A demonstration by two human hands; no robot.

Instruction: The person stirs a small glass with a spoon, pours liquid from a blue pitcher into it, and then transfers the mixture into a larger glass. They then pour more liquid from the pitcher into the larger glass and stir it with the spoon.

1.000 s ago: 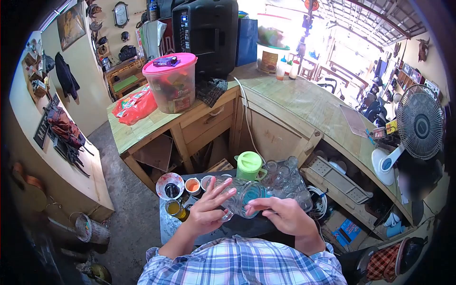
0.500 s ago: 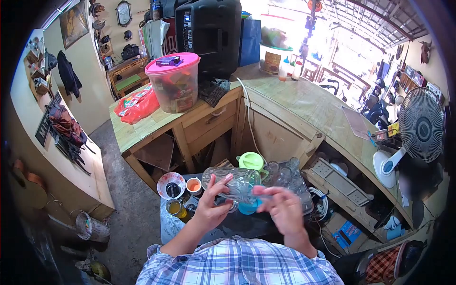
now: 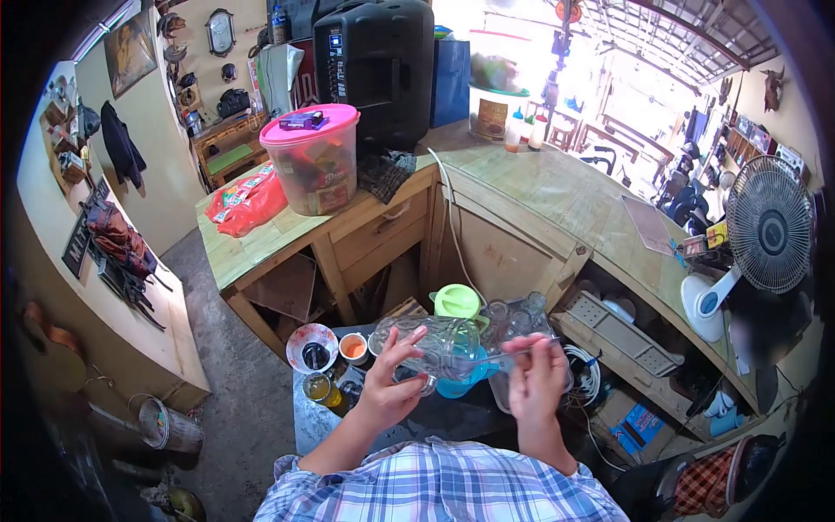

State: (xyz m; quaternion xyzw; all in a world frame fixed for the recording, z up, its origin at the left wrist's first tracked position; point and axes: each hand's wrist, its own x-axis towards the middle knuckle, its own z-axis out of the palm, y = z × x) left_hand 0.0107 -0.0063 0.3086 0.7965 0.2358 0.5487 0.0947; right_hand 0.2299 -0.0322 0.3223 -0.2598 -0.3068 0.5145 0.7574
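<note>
My left hand point(image 3: 396, 378) is wrapped round a clear glass jug point(image 3: 435, 344), which lies tilted on its side in the air with its mouth toward the right. The fingers of my right hand point(image 3: 535, 378) pinch a thin, long utensil point(image 3: 500, 355) whose far end points at the jug's mouth; I cannot tell its exact kind. Below the jug sits a turquoise container point(image 3: 457, 388), partly covered by it. A green lidded pitcher point(image 3: 457, 301) stands just behind. Clear glasses point(image 3: 534, 304) are grouped on a tray to the right.
On the low table's left are a patterned bowl point(image 3: 301, 337), a cup with orange inside point(image 3: 354, 347) and a glass of yellow liquid point(image 3: 322, 391). A wooden counter point(image 3: 539, 183) wraps around behind, bearing a pink-lidded tub point(image 3: 313, 165), a speaker point(image 3: 374, 70) and a fan point(image 3: 770, 226).
My right hand has drawn slightly back to the right and turned, and the thin utensil shows more clearly. The jug stays in my left hand, shifted only a little.
</note>
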